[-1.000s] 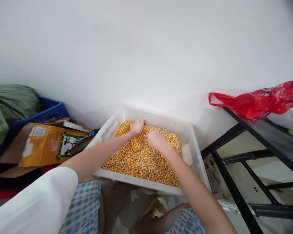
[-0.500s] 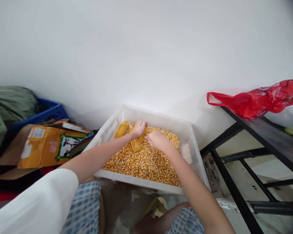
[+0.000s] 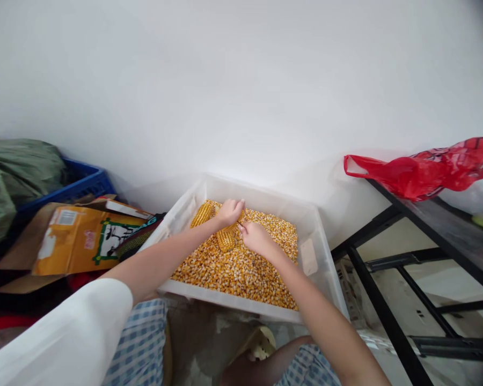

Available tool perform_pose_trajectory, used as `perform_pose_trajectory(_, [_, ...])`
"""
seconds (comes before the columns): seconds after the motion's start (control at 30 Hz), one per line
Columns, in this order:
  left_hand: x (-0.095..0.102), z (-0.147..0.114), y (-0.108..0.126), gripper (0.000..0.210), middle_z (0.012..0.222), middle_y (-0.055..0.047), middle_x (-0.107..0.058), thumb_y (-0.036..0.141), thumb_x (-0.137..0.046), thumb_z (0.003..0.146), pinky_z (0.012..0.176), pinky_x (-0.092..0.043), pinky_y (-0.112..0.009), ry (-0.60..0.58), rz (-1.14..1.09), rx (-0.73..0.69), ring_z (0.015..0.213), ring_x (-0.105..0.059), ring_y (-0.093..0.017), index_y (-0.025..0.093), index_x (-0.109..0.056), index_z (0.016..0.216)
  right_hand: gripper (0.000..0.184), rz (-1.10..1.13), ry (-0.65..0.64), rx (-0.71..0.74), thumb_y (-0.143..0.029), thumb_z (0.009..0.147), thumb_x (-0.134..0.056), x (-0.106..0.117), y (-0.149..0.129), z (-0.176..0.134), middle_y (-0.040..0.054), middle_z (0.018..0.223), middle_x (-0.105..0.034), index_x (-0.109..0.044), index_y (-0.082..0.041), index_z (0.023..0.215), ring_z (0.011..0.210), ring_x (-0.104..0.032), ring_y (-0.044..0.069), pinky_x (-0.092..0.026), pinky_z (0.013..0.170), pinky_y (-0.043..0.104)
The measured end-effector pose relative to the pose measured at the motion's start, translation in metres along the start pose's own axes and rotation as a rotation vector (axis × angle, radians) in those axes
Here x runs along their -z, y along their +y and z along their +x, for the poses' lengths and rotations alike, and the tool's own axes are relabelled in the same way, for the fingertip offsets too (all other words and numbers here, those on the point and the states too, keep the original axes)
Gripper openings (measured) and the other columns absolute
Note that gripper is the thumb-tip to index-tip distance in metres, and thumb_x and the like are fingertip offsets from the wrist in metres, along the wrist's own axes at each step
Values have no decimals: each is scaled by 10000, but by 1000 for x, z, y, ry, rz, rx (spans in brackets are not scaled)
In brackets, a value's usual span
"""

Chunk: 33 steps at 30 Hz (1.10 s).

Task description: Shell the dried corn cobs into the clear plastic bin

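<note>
Over a white plastic bin (image 3: 233, 303) of loose corn kernels (image 3: 241, 273), my left hand (image 3: 229, 213) is closed around a corn cob (image 3: 240, 219), most of it hidden by the fingers. My right hand (image 3: 255, 237) is closed just right of it, the fingers around a thin dark rod-like tool (image 3: 242, 225) whose tip meets the held cob. Below my left hand, another corn cob (image 3: 226, 240) lies on the kernels. One more corn cob (image 3: 202, 213) rests at the bin's left side, partly behind my left wrist.
On the left are a torn yellow cardboard box (image 3: 76, 241) and a blue crate (image 3: 86, 179) with a green cloth-like cover (image 3: 20, 171). To the right stands a black metal frame (image 3: 378, 300) with a red plastic bag (image 3: 418, 171) on top. A white wall (image 3: 241, 96) rises behind the bin.
My right hand has shifted slightly down and left, close to the held cob, and the thin tool shows more plainly. My left hand keeps its hold; the view has moved slightly.
</note>
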<state>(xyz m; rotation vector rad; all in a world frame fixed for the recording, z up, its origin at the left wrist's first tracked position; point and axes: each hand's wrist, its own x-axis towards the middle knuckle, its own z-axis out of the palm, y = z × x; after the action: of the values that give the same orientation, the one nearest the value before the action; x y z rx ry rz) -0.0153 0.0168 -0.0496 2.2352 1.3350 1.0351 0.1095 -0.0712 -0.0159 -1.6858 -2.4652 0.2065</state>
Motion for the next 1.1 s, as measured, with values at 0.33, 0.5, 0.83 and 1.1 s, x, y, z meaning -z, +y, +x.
perform_pose_trajectory(0.33, [-1,-5,7,551,620,-68,-607,382,-169,877,631,-356,-267,-33,115,-46,642,-556,-166,139,-630,697,367,281,-147,-54,-278,880,-354,-6,15,11,77,668,-637,-638,-124,707,613,-555,158,-347,565,226])
perform_pose_trajectory(0.5, [-7,-8,15,520,611,-67,-602,419,-222,856,650,-368,-269,-141,130,-125,631,-553,-165,149,-617,651,288,346,-232,10,-234,840,-423,3,30,12,44,666,-633,-644,-133,685,614,-549,143,-360,589,211])
perform_pose_trajectory(0.83, [16,10,-10,430,507,-18,-537,304,-159,801,623,-429,-249,8,-480,220,564,-531,-131,161,-497,577,494,297,-139,13,-430,922,-244,13,24,9,25,639,-593,-593,-160,702,590,-517,135,-327,553,213])
perform_pose_trajectory(1.1, [13,10,-5,461,466,-11,-499,317,-140,819,615,-432,-267,-36,-611,197,519,-499,-129,155,-512,599,335,197,8,66,-320,912,-329,2,19,11,35,709,-605,-589,-154,781,624,-500,128,-277,549,216])
